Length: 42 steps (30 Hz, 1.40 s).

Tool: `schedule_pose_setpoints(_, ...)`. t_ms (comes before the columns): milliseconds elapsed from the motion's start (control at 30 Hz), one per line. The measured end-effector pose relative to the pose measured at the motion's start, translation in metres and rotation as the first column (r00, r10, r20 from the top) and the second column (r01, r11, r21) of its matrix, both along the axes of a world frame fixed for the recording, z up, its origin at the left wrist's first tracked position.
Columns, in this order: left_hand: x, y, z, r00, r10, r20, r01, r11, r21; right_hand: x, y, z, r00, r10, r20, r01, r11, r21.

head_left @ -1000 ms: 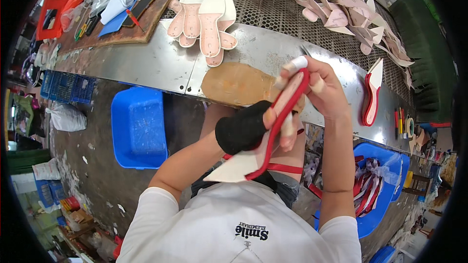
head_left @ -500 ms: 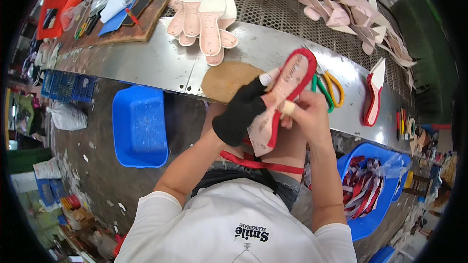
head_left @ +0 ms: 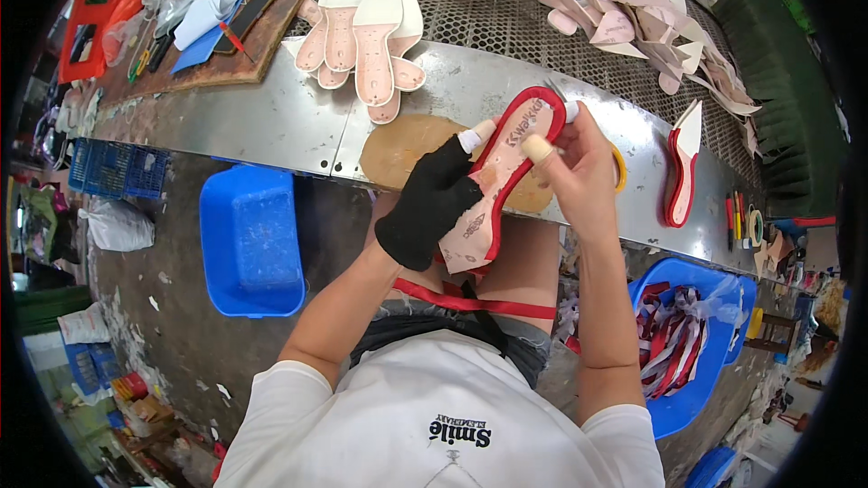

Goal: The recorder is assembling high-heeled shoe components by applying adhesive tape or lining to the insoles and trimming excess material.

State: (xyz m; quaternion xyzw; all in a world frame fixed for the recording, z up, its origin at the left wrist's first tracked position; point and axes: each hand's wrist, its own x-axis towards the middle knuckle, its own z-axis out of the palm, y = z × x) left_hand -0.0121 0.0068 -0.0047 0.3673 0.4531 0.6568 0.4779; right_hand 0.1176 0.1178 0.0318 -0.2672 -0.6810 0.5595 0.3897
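A pale pink shoe insole [head_left: 495, 179] with red edging round its wide heel end is held tilted over my lap, pointed end toward me. My left hand [head_left: 429, 203], in a black glove with bare, taped fingertips, grips its left side around the middle. At the heel end, my right hand [head_left: 583, 172] pinches the red edge, taped thumb on the face and fingers partly behind. A red strip [head_left: 475, 304] lies across my thighs; whether it joins the insole I cannot tell. Behind the right hand shows a yellow scissor handle [head_left: 620, 168], the rest mostly hidden.
On the metal bench edge [head_left: 289, 131] lie a brown oval pad [head_left: 389, 152], stacked white-tipped insoles [head_left: 375, 45] and red-edged insoles [head_left: 683, 167]. More pink insoles [head_left: 624, 23] pile on the mesh. Blue tubs [head_left: 251, 239] stand below, the right one holding red and white strips [head_left: 674, 334].
My right hand has moved up from the insole's middle to its heel end, now covering the green scissor handle. The insole has shifted slightly left and nearer me.
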Motion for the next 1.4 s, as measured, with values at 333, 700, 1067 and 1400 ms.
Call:
schedule_pose_setpoints(333, -0.015, -0.005, 0.005, 0.950, -0.138, -0.281, 0.129, 0.990, -0.048, 0.021, 0.036, 0.003, 0.995, -0.062, -0.079, 0.052, 0.990, -0.132)
schedule_pose_setpoints(700, 0.001, -0.005, 0.022, 0.436, 0.149, -0.887, 0.000, 0.986, 0.165, 0.004, 0.016, 0.009, 0.926, -0.299, 0.230, 0.184, 0.890, 0.418)
schedule_pose_setpoints(1067, -0.002, -0.014, 0.012, 0.896, -0.077, -0.436, 0.055, 0.997, -0.063, 0.001, 0.020, 0.015, 0.936, -0.324, 0.135, 0.209, 0.824, 0.527)
schedule_pose_setpoints(1400, -0.004, -0.015, 0.019, 0.999, -0.034, 0.028, 0.036, 0.995, -0.094, 0.011, 0.028, 0.006, 1.000, 0.020, -0.001, -0.020, 0.985, -0.171)
